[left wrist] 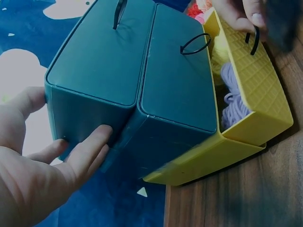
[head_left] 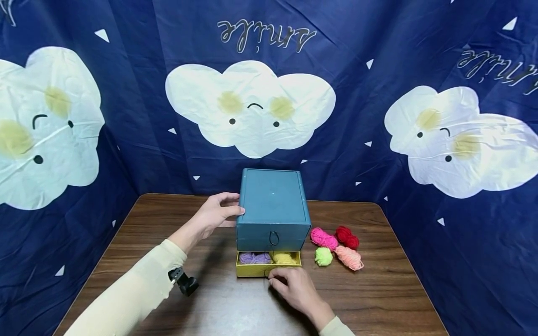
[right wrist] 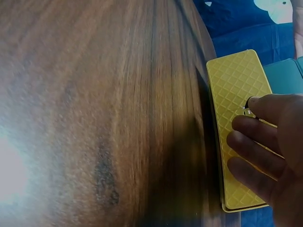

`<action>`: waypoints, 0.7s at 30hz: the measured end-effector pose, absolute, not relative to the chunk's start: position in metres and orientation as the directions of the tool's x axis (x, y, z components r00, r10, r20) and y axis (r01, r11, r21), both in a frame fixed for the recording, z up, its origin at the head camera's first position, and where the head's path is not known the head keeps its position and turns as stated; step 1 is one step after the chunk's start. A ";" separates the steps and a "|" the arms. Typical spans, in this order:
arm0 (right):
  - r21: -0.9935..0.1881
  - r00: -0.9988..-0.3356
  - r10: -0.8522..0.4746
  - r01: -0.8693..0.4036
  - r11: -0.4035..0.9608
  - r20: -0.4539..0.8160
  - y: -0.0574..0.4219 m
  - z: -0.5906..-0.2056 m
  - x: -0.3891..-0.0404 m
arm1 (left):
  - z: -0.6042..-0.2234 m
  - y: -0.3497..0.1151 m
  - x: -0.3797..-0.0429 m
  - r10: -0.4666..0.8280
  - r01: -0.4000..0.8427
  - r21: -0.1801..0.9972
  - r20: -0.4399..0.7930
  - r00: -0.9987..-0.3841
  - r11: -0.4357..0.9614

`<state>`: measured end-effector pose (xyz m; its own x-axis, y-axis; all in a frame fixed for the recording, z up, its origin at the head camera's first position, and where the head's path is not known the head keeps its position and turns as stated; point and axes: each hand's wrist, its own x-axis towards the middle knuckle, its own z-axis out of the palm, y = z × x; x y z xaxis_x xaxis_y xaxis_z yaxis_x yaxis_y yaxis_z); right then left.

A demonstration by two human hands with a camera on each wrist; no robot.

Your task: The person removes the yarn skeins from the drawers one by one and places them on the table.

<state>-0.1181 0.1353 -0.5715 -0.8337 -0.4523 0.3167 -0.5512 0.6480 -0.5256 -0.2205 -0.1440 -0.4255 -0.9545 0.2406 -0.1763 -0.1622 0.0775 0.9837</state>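
in front of the teal box [head_left: 273,200], the right hand [head_left: 296,287] pinches the black loop [left wrist: 256,43] on the yellow drawer [head_left: 252,270], which sits partly out beneath the box with purple yarn [head_left: 254,258] and yellow yarn [head_left: 284,258] inside. four yarn balls [head_left: 324,239] lie right of the box on the worktop [head_left: 378,298]. the left hand [head_left: 214,214], fingers spread, touches the box's left side. behind the box hangs a blue curtain [head_left: 357,23].

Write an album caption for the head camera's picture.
Left hand against the teal box, right hand at the open yellow drawer holding purple yarn and yellow yarn.
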 end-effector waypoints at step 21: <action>-0.558 -0.811 -0.501 -0.577 0.596 0.303 0.143 -0.568 -0.087 | -0.424 -0.144 -0.220 0.233 -0.164 0.981 -0.183 -0.955 0.100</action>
<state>-0.0870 0.1427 -0.5681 -0.8107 -0.5008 0.3032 -0.5771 0.5963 -0.5581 -0.2199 -0.1439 -0.4241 -0.9551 0.2331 -0.1829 -0.1636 0.0997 0.9815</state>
